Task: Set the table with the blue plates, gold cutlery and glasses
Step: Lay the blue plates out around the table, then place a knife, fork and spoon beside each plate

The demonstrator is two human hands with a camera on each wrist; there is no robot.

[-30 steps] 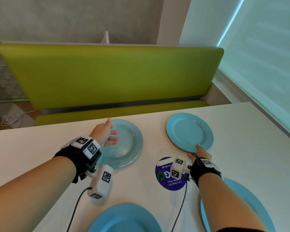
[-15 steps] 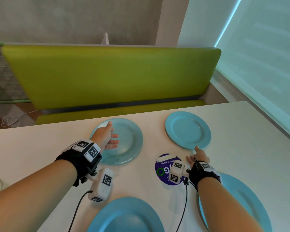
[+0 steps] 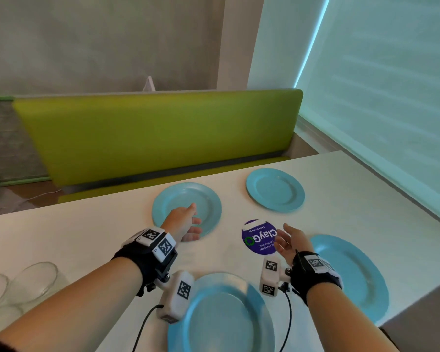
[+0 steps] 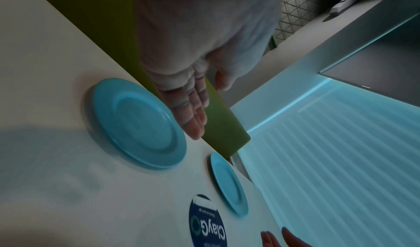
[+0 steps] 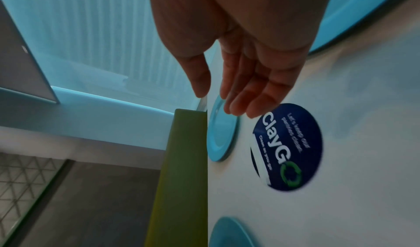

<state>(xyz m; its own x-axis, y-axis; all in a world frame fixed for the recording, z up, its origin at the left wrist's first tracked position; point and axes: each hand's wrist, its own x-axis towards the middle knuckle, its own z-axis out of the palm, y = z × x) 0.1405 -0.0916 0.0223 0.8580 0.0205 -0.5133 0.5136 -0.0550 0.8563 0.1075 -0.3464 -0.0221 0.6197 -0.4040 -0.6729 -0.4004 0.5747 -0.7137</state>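
Several blue plates lie on the white table (image 3: 366, 194): a far-left plate (image 3: 201, 199), a far-right plate (image 3: 275, 190), a near-left plate (image 3: 224, 318) and a near-right plate (image 3: 353, 273). My left hand (image 3: 188, 222) hovers open over the near rim of the far-left plate (image 4: 136, 118), holding nothing. My right hand (image 3: 287, 240) is open above the table, between the round sticker and the near-right plate, clear of the far-right plate (image 5: 221, 134). Clear glasses (image 3: 33, 280) stand at the table's near-left edge. No gold cutlery is in view.
A dark blue round sticker (image 3: 261, 237) is stuck to the table's middle. A green bench seat (image 3: 158, 133) runs along the far side of the table. A window blind (image 3: 391, 97) closes off the right side.
My right hand let go of the far-right plate's near rim and drew back toward me. My left hand slid back from the far-left plate's left rim. The glasses came into view.
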